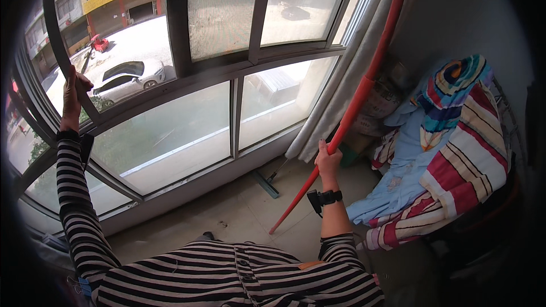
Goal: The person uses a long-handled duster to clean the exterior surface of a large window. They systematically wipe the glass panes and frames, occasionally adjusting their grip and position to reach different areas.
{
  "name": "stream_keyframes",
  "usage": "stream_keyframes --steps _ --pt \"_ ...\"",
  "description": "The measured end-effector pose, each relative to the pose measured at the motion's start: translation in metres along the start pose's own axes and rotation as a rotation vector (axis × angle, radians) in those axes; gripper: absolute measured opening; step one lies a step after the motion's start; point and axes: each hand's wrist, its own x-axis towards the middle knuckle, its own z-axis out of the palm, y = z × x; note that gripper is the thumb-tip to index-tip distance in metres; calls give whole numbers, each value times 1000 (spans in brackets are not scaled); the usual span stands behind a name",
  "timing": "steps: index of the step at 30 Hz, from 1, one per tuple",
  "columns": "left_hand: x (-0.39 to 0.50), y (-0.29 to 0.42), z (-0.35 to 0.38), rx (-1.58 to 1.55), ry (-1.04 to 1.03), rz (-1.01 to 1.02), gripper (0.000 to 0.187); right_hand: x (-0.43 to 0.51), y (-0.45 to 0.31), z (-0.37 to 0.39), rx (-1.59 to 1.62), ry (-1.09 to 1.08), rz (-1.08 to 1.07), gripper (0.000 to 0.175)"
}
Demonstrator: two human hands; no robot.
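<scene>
My right hand (pixel 328 160) is closed around a long red pole (pixel 356 104). The pole slants from the floor up past the curtain, and its upper end is out of view. At the far left my left hand (pixel 73 96) is raised against the upright edge of a dark sliding window frame (pixel 62 38), its fingers around that edge. Whether it grips the frame firmly I cannot tell. A grey curtain (pixel 330 106) hangs at the right end of the window, behind the pole.
A floor squeegee (pixel 268 184) lies on the tiled floor below the window. Striped and light blue bedding (pixel 409 166) is heaped at the right, beside bags (pixel 375 106) with writing. Fixed lower window panes (pixel 170 140) run along the low sill wall.
</scene>
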Motion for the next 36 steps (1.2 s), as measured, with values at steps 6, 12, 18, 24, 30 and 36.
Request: stream_keyframes --steps 6,12,18,24,30,36 --pt "3 -9 0 -63 7 25 53 48 16 2 16 -122 69 28" --pt "0 -8 4 -91 -34 105 50 102 62 -2 -26 -201 200 28" --pt "-5 -4 7 -156 -104 114 46 135 104 4 -258 -84 142 22" --pt "-8 -1 9 -140 -85 104 45 97 64 30 -759 426 -416 43" --pt "-8 1 9 -143 -139 103 46 97 -59 123 -788 380 -1001 33" --pt "-10 4 10 -99 -122 106 46 159 -187 266 -317 201 -1128 35"
